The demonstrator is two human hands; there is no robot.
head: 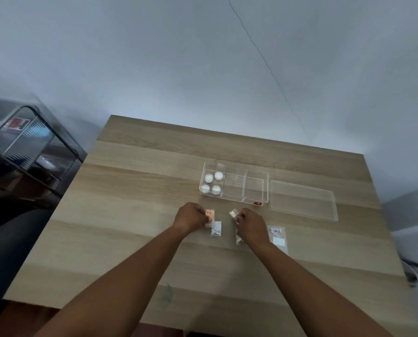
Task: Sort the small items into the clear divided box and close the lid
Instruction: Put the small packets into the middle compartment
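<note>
The clear divided box (256, 190) stands open on the wooden table, with several white round items (213, 183) in its left compartment; the middle and right compartments look bare. Its clear lid (304, 200) lies flat to the right of it. My left hand (191, 216) pinches a small copper-coloured packet (210, 212) just in front of the box. My right hand (250, 223) grips a small clear packet (233, 213). A packet with white bits (216, 229) lies between my hands, another small packet (238, 240) peeks from under my right wrist, and a longer packet (277, 237) lies further right.
A dark metal-framed glass side table (21, 147) stands off the table's left edge. A black cable (417, 272) lies on the floor to the right. A grey wall rises behind the table's far edge (227, 132).
</note>
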